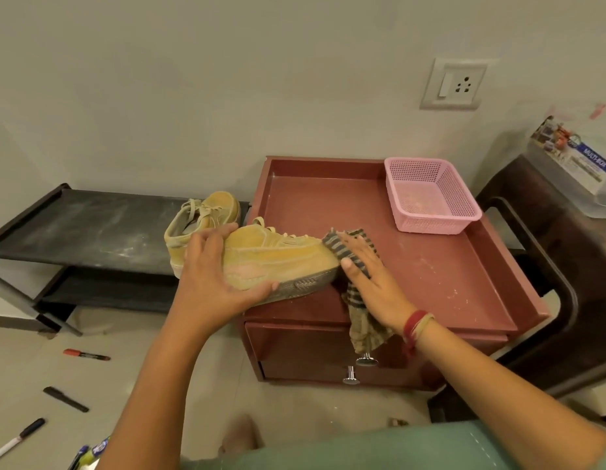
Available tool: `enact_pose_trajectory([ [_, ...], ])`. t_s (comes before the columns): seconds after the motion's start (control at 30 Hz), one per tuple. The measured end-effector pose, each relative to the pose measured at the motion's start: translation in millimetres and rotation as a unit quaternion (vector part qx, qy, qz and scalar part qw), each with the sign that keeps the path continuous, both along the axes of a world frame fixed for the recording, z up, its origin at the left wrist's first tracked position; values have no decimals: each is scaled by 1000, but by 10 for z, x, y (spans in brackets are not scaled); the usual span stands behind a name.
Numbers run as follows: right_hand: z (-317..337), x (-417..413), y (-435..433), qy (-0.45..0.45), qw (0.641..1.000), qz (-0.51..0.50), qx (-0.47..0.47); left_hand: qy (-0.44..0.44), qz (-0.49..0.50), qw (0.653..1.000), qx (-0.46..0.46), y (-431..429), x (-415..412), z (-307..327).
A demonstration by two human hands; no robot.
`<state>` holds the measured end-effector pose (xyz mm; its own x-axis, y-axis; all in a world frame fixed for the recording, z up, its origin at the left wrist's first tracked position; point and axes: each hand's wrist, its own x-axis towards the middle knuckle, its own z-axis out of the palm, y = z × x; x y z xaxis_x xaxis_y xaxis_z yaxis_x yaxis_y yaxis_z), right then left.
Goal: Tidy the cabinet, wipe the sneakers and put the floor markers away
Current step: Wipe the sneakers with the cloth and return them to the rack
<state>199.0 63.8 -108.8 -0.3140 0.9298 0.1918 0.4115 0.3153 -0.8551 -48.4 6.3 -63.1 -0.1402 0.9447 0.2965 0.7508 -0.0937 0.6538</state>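
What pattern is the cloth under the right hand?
Dark grey and tan stripes on the woven cloth, head view.

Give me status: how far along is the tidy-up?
Done: nothing clearly finished; the cabinet top shows pale smudges.
In hand: the left hand holds one sneaker while the right hand presses the striped cloth to its toe.
Left: possibly the second sneaker on the black rack; red marker, black marker and white marker lie on the floor.

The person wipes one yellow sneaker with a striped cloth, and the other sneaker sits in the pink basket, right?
No. In the head view the other sneaker sits on the black shoe rack, not in the pink basket. The rest is right.
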Motion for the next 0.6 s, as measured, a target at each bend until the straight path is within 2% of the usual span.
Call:
enact_pose_trajectory([
  [0.07,16,27,36,30,999,-28,-24,2,4,1000,3,-10,7,-2],
  [0.17,-20,-44,-83,-36,999,-6,38,-5,-6,1000,11,-48,24,-4],
  [0.23,-24,-62,-100,-44,997,17,58,-3,-7,1000,7,-35,17,-1],
  [0.27,-23,-45,-69,-3,999,4,34,-3,-5,1000,0,-32,12,-2],
  [0.33,-4,9,47,115,988,-51,-85,-11,-2,1000,-10,-27,-3,-6],
  [0.4,60,15,114,223,946,-83,-220,-13,-10,1000,-13,-28,-8,-2],
  [0.43,91,-2,121,279,922,-110,-246,-14,-14,1000,-14,-30,-12,-1],
  [0.47,110,-14,113,321,904,-148,-241,-15,-17,1000,-15,-37,-15,0],
  [0.5,125,-33,102,331,904,-179,-204,-14,-20,1000,-16,-41,-19,0],
  [0.53,133,-55,86,302,922,-193,-145,-14,-22,1000,-17,-42,-24,-2],
  [0.6,97,-107,-1,179,975,-127,-33,-16,-25,999,-19,-38,-27,0],
])
